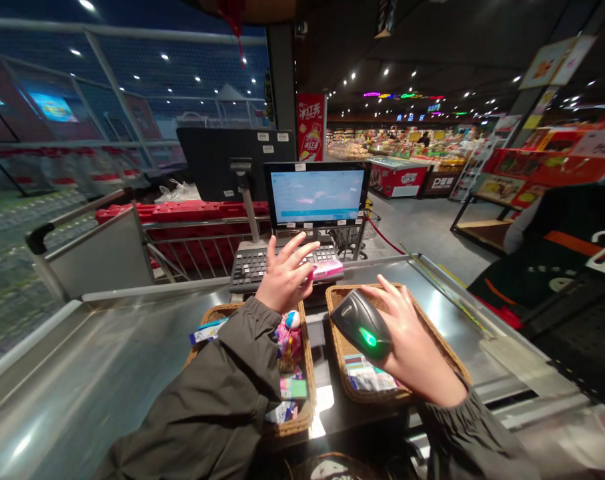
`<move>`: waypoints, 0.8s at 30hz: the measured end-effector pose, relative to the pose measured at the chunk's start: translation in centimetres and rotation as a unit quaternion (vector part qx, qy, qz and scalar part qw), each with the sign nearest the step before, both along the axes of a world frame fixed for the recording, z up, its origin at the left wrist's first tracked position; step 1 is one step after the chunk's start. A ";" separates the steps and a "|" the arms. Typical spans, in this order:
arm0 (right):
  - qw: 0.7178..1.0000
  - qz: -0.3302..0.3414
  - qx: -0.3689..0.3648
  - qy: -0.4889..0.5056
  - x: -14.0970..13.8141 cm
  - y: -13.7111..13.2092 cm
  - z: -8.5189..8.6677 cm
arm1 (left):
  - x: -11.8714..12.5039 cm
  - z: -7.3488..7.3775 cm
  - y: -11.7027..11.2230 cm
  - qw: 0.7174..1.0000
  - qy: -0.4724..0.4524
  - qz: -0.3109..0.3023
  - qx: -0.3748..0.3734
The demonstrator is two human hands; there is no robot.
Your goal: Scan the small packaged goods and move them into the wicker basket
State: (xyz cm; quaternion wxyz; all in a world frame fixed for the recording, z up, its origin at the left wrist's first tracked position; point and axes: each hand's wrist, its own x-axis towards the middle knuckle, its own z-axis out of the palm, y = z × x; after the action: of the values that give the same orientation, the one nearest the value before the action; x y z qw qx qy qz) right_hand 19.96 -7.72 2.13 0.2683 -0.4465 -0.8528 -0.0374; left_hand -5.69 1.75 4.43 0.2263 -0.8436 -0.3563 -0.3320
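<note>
My left hand [285, 273] hovers over the keyboard [255, 263], fingers spread and stretched toward the keys, holding nothing. A pink box [326, 269] lies on the keyboard's right end, just beyond those fingertips. My right hand [407, 333] grips a black barcode scanner [361, 324] with a green light, held above the right wicker basket [447, 353]. Behind the keyboard stands the lit register screen [316, 195].
A left wicker basket [302, 413] holds several small packets and a toy. The steel checkout counter [107, 353] spreads left and right. Another person in a dark jacket [547, 267] stands at right. Red baskets and a rail [182, 213] lie behind.
</note>
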 end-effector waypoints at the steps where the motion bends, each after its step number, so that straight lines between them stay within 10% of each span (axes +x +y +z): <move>1: 1.000 0.000 0.001 -0.001 -0.2 -0.1 0.0 | -0.3 0.0 -0.1 1.000 0.001 0.002 -0.001; 24: 1.000 0.005 -0.001 -0.004 -4.1 -1.5 0.0 | -6.9 -1.8 -3.4 0.995 0.047 0.013 -0.086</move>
State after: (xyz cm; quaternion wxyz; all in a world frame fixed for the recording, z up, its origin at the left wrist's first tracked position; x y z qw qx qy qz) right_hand 15.88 -9.20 2.08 0.2645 -0.4424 -0.8561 -0.0368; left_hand -12.57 -1.61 2.66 0.1737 -0.8696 -0.3839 -0.2573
